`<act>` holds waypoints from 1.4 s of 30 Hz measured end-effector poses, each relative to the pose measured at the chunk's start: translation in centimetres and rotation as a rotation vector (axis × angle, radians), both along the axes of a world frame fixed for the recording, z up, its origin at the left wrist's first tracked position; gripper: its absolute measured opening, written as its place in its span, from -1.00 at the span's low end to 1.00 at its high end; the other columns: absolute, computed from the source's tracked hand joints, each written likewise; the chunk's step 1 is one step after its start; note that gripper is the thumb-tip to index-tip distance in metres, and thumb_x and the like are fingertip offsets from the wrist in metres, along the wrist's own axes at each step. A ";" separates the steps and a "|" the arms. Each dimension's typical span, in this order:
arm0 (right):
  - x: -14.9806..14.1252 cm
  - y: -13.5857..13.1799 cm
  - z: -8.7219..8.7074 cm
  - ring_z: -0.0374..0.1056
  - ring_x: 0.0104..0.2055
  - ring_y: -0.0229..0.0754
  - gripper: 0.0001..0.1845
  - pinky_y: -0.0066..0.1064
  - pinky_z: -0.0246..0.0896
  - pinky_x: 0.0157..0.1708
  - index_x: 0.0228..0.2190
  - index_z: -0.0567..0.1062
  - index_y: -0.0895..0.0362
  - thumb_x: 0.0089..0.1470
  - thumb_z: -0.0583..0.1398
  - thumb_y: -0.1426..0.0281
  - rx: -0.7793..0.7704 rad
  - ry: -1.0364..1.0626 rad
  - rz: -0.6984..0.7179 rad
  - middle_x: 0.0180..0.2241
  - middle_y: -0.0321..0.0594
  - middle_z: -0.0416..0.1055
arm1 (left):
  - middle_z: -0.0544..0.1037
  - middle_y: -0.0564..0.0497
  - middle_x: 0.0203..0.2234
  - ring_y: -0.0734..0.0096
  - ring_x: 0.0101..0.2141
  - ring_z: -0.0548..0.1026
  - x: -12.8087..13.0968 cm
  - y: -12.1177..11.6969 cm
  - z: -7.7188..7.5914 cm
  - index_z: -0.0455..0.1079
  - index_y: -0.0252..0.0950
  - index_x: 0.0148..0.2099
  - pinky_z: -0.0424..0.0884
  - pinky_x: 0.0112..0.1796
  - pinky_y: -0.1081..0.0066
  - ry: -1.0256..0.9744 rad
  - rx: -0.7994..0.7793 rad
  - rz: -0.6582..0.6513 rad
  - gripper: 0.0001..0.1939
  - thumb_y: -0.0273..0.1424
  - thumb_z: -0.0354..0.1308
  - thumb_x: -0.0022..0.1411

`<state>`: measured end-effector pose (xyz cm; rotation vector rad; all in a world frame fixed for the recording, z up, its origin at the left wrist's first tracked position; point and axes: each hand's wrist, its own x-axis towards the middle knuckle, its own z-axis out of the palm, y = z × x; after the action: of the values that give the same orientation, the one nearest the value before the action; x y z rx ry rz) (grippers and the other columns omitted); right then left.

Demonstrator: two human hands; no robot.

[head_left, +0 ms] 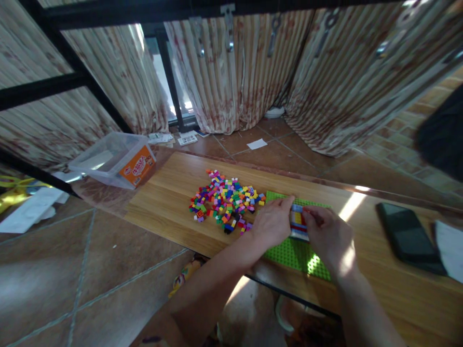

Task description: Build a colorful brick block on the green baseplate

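A green studded baseplate lies on a wooden board, with a small block of yellow, red, blue and white toy bricks built on it. My left hand rests over the plate's left part, its fingers stretched out against the left side of the build. From the right, my right hand reaches to the build with thumb and fingertips pinched together at its upper right edge. A bit of red shows at that pinch, apparently a small brick, mostly hidden by the fingers. Left of the plate spreads a pile of loose coloured bricks.
A clear plastic bin with an orange label stands beyond the board's left end. A dark phone and white paper lie at the right. Striped curtains hang behind, and more paper is on the tiled floor.
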<state>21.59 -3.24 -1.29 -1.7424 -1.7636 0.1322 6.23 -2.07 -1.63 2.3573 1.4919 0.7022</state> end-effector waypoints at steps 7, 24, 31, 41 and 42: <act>0.4 0.0 -0.1 0.44 -0.37 -0.10 -0.69 -0.30 0.31 -0.33 -0.34 0.59 0.11 0.09 0.12 0.21 -0.025 0.029 0.014 -0.34 -0.15 0.54 | 0.48 -0.11 -0.05 0.11 -0.02 0.36 -3.2 1.7 -0.1 0.37 -0.33 -0.02 0.26 0.02 0.12 0.180 0.060 0.166 -0.73 -0.35 0.05 0.27; 1.0 0.5 -0.6 0.47 -0.32 -0.09 -0.72 -0.29 0.34 -0.29 -0.35 0.59 0.08 0.11 0.12 0.23 -0.009 0.014 0.058 -0.33 -0.18 0.54 | 0.52 -0.10 -0.20 0.13 -0.08 0.38 -8.0 0.1 0.7 0.44 -0.29 -0.25 0.13 0.09 0.00 0.348 0.072 0.179 -0.83 -0.54 0.06 0.12; 0.7 0.5 -0.4 0.46 -0.32 -0.11 -0.74 -0.30 0.34 -0.28 -0.36 0.59 0.07 0.10 0.13 0.25 -0.003 0.028 0.048 -0.35 -0.21 0.53 | 0.56 -0.03 -0.23 0.18 -0.10 0.43 -11.0 0.4 2.2 0.46 -0.24 -0.27 0.17 0.09 0.06 0.227 0.055 0.264 -0.76 -0.58 0.06 0.04; 0.6 0.4 -0.1 0.46 -0.33 -0.10 -0.72 -0.29 0.34 -0.28 -0.36 0.58 0.08 0.11 0.11 0.24 -0.006 0.036 0.053 -0.34 -0.19 0.54 | 0.55 -0.05 -0.15 0.18 -0.05 0.42 -12.2 1.9 2.4 0.49 -0.24 -0.14 0.29 -0.01 0.19 0.152 0.018 0.411 -0.70 -0.56 0.02 0.15; 0.6 0.3 -0.1 0.46 -0.33 -0.10 -0.72 -0.29 0.34 -0.28 -0.36 0.58 0.08 0.11 0.11 0.24 -0.009 0.037 0.054 -0.34 -0.19 0.54 | 0.54 -0.06 -0.13 0.17 -0.03 0.41 -11.9 2.0 2.2 0.49 -0.23 -0.11 0.28 0.01 0.19 0.154 0.029 0.392 -0.71 -0.53 0.03 0.17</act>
<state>22.23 -2.90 -1.41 -1.6881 -1.7863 0.1947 -5.67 -0.04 0.55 2.2016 2.0555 0.6392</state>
